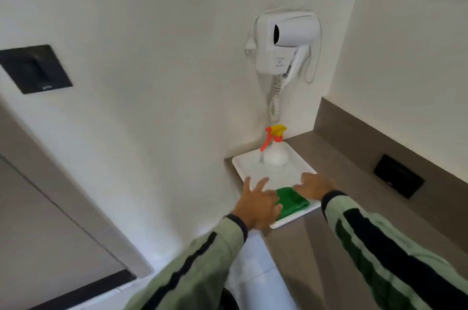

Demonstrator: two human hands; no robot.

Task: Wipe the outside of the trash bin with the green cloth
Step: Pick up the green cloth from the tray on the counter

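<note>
A folded green cloth [291,202] lies at the near end of a white tray [249,161] on the grey counter. My left hand [258,204] rests on the cloth's left edge with its fingers spread. On the cloth's right side my right hand [315,187] touches it, fingers pointing left. Neither hand has closed around the cloth. A dark curved shape [229,299] at the bottom, under the counter's edge, may be the trash bin; most of it is hidden by my left sleeve.
A white spray bottle [274,151] with a red and yellow trigger stands at the tray's far end. Above it a white hair dryer [287,43] hangs on the wall. A black socket plate [398,176] sits in the counter's backsplash. A door frame runs down the left.
</note>
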